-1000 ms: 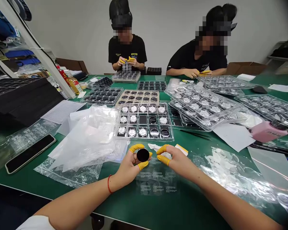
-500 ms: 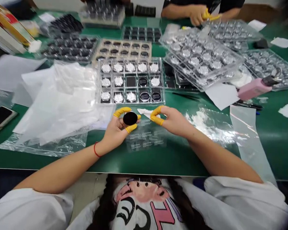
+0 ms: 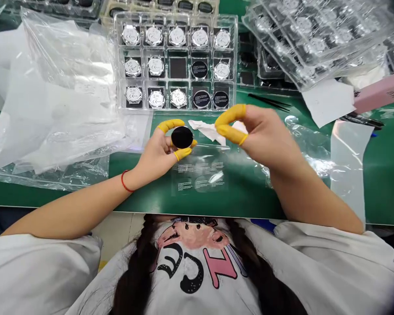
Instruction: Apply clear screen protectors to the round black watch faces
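My left hand (image 3: 159, 146), in yellow finger cots, grips a round watch head (image 3: 182, 137) by its rim, its glossy black face turned up. My right hand (image 3: 256, 131) is raised to its right, thumb and forefinger pinched together; whatever may be between the tips is too small to make out. A crumpled white cloth (image 3: 207, 130) lies on the table between my hands. Below them is a clear sheet (image 3: 200, 175) of round stickers with white print. Beyond stands a clear tray (image 3: 177, 109) with silvery watch heads (image 3: 177, 36) and several black printed discs (image 3: 199, 69).
White papers and plastic bags (image 3: 68, 100) cover the left side. Stacked clear trays (image 3: 308, 39) stand at the back right, with tweezers (image 3: 271, 103), a pink bottle (image 3: 381, 94) and a translucent strip (image 3: 350, 162) nearer. Clear film (image 3: 311, 144) lies by my right forearm.
My view has tipped down and closer to the tray. My right hand has lifted and moved right, away from the watch head, its fingertips still pinched. My left hand keeps its hold.
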Available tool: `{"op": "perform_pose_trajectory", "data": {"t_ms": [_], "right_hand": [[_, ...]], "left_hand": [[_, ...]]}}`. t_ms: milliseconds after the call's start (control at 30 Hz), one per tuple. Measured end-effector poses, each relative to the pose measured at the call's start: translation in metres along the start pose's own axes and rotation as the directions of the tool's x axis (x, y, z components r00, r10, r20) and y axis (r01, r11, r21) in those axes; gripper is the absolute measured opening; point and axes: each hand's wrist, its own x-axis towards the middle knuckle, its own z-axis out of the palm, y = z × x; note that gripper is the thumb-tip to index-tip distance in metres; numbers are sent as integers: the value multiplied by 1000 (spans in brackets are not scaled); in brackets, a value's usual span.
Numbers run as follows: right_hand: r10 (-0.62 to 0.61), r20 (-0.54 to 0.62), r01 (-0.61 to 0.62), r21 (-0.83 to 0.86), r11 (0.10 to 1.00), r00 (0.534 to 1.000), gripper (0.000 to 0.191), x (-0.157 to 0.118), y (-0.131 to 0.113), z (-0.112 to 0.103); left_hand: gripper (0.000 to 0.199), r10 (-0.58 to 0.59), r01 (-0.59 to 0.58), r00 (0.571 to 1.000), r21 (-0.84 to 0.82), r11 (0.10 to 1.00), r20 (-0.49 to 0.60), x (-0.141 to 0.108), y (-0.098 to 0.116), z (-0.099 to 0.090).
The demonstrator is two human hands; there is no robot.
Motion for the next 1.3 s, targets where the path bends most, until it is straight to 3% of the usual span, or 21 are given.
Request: {"op": "perform_pose_trajectory", "data": {"t_ms": [100, 200, 300, 467, 733, 1000, 1300], "right_hand": [[60, -25, -55, 174, 983, 998, 18, 0, -1, 9], [166, 51, -174, 265, 948, 985, 26, 0, 3, 25], [191, 136, -224, 298, 928, 972, 28, 0, 7, 36], [159, 148, -197, 297, 934, 976, 32, -2, 10, 39], [97, 75, -116, 324, 939, 992, 32, -3, 12, 42], [53, 39, -61, 259, 964, 998, 16, -4, 11, 42], [47, 20, -51, 251, 967, 999, 15, -5, 13, 44]], "left_hand": [[67, -47, 50, 996, -37, 998, 77, 0, -1, 4], [63, -35, 42, 992, -51, 998, 121, -3, -1, 7], [59, -32, 40, 991, -56, 998, 129, -5, -1, 8], [59, -46, 55, 988, -58, 997, 144, -6, -2, 9], [53, 21, -17, 986, -27, 999, 168, -7, -8, 7], [53, 20, -20, 984, -6, 1000, 177, -6, -6, 7], [52, 17, -11, 985, -39, 999, 172, -7, -3, 9]]}}
